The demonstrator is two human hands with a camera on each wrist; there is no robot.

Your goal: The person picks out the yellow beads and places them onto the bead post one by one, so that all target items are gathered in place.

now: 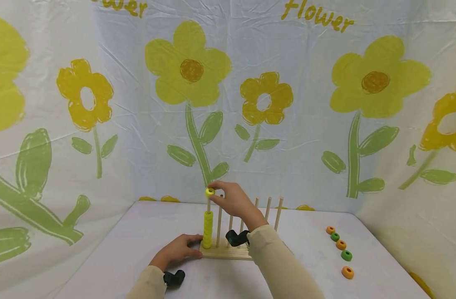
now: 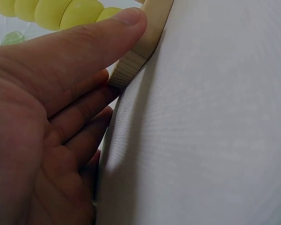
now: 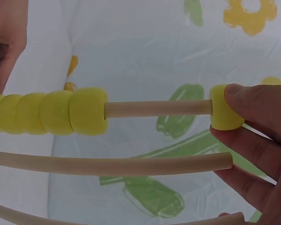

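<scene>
My right hand (image 1: 235,202) pinches a yellow bead (image 3: 221,117) between thumb and fingers at the top of the leftmost wooden peg (image 3: 159,108). The peg's tip is at the bead's underside; whether it has entered the hole cannot be told. Lower on that peg sits a stack of several yellow beads (image 1: 208,230). The wooden base (image 1: 228,254) carries a row of upright pegs, the others without visible beads. Down at its left end, my left hand (image 1: 179,248) holds the base, thumb (image 2: 126,23) on the near side and fingers round the end.
On the table (image 1: 138,249), right of the stand, several loose orange beads (image 1: 348,272) and green beads (image 1: 346,255) lie in a line. A flower-printed cloth (image 1: 302,145) hangs behind and at both sides. Bare pegs (image 1: 278,214) rise near my right forearm.
</scene>
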